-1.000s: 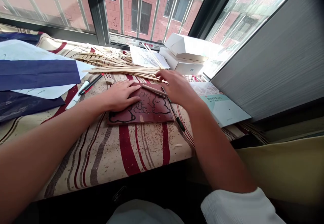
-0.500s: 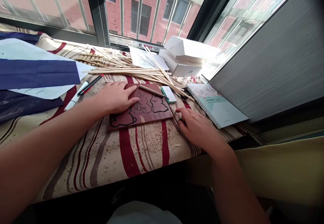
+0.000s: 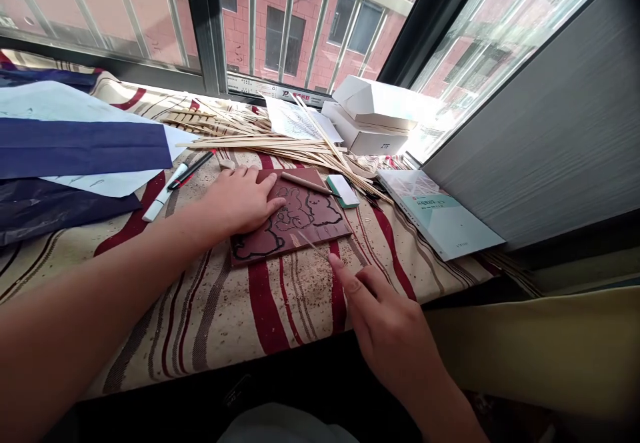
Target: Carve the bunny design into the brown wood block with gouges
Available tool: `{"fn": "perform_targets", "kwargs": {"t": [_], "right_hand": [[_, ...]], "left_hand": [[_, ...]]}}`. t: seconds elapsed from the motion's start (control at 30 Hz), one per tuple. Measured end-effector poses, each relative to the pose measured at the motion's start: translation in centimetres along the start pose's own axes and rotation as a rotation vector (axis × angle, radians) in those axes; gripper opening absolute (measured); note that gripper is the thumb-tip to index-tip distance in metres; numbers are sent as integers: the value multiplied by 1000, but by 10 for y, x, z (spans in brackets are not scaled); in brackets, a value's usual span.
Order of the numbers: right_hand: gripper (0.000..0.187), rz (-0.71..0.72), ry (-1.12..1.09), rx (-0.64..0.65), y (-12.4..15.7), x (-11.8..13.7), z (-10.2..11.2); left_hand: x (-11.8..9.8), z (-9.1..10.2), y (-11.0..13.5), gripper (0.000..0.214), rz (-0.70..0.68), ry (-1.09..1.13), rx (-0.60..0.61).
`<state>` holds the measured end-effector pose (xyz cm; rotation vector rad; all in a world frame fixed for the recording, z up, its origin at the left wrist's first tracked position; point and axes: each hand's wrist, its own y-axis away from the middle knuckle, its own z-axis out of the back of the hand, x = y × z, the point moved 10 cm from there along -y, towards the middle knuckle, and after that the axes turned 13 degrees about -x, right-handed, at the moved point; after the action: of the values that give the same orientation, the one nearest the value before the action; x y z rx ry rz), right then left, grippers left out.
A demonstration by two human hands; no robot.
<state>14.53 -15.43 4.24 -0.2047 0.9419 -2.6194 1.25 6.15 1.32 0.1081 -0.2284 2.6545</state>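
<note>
A reddish-brown carving board (image 3: pixel 320 232) with dark animal outlines lies on the striped cloth. My left hand (image 3: pixel 247 199) rests flat on its left side, fingers spread. My right hand (image 3: pixel 383 309) is closed around a thin carving tool (image 3: pixel 315 245); its handle is hidden in the fingers. The slim shaft points at the board's front edge, near a pale scraped patch; whether the tip touches cannot be made out. A brown pencil-like stick (image 3: pixel 307 183) lies across the top of the board. At the board's right corner is a green-and-white eraser (image 3: pixel 343 191).
Behind the board lie many thin wooden strips (image 3: pixel 260 143), a drawing sheet (image 3: pixel 295 121) and a white box (image 3: pixel 380 119). A book (image 3: pixel 440 213) is at right. Markers (image 3: pixel 167 191) and dark blue sheets (image 3: pixel 80 146) are at left. Crumbs dot the striped cloth (image 3: pixel 225 329).
My right hand has come from the board's right corner toward me, bringing the carving tool to the board's front edge. My left hand stays on the board. The view has shifted slightly.
</note>
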Motion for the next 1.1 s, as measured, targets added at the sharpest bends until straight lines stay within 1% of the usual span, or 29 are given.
{"fn": "perform_targets", "kwargs": {"t": [0.13, 0.23, 0.37, 0.53, 0.73, 0.83, 0.9, 1.0, 1.1], "right_hand": [[52, 99, 40, -4, -3, 12, -8], [53, 128, 54, -8, -2, 16, -8], [52, 115, 40, -9, 0, 20, -3], [52, 57, 58, -3, 4, 19, -3], [52, 62, 34, 24, 5, 24, -8], [51, 63, 35, 24, 2, 29, -7], [50, 63, 37, 16, -1, 32, -7], [48, 67, 45, 4, -3, 35, -8], [48, 86, 43, 15, -2, 35, -9]], "left_hand": [[-2, 1, 1, 75, -1, 5, 15], [-2, 1, 0, 73, -4, 11, 6], [-1, 2, 0, 72, -18, -15, -21], [-2, 1, 0, 74, -21, -14, 1], [-2, 2, 1, 75, -2, 8, 20], [0, -2, 0, 75, 3, 39, 11], [2, -8, -2, 76, 8, 62, 16], [3, -20, -3, 77, 19, 104, 66], [2, -25, -3, 76, 35, 120, 121]]}}
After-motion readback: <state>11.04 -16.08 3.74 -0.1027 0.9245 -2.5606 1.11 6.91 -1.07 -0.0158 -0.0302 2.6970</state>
